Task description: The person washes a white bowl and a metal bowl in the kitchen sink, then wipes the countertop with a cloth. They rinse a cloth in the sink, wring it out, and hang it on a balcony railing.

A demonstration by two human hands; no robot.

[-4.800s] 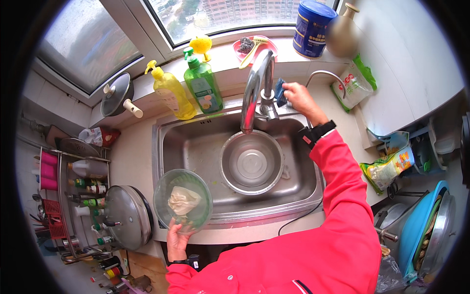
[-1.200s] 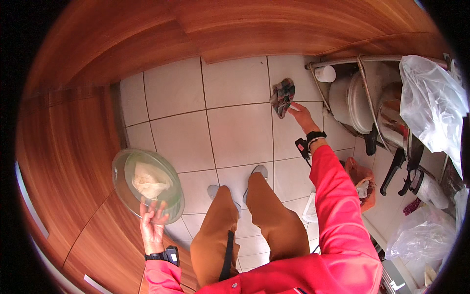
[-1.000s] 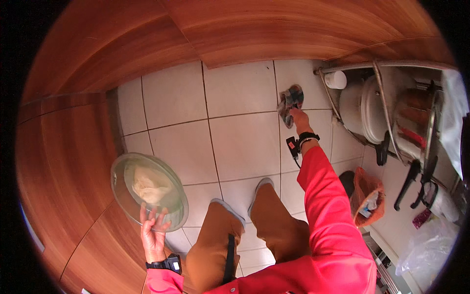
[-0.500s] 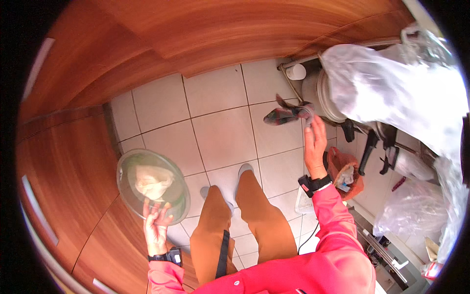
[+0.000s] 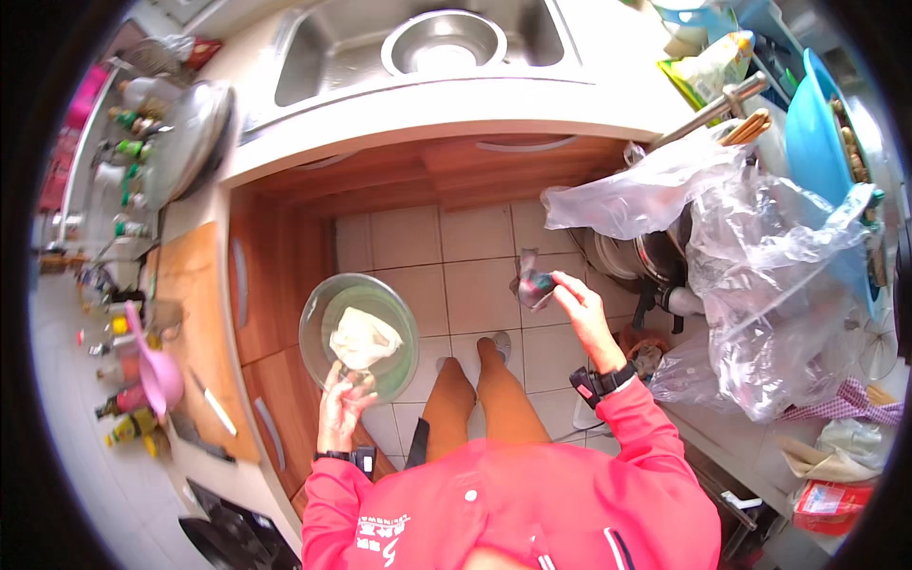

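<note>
My left hand [image 5: 344, 407] grips the near rim of a round see-through bowl [image 5: 403, 318] with a greenish tint. Inside it lies a pale, doughy-looking lump [image 5: 365, 338], whose exact kind I cannot tell. My right hand [image 5: 586, 318] pinches a small dark patterned cloth [image 5: 535, 283] between thumb and fingers, and the cloth hangs over the tiled floor. Both hands are in front of my body, well apart, with the bowl on the left beside the wooden cabinet doors.
Ahead, a steel sink [image 5: 323, 71] holds a metal basin [image 5: 404, 43]. To the left, a knife [image 5: 217, 406] lies on a wooden board [image 5: 204, 332], near a pink ladle-like utensil [image 5: 160, 375]. On the right are clear plastic bags [image 5: 750, 294], pots [image 5: 617, 256] and a blue basin [image 5: 807, 142].
My view has lifted from the floor and cabinets, so the sink and counters now show. Both hands keep hold of the bowl and the cloth.
</note>
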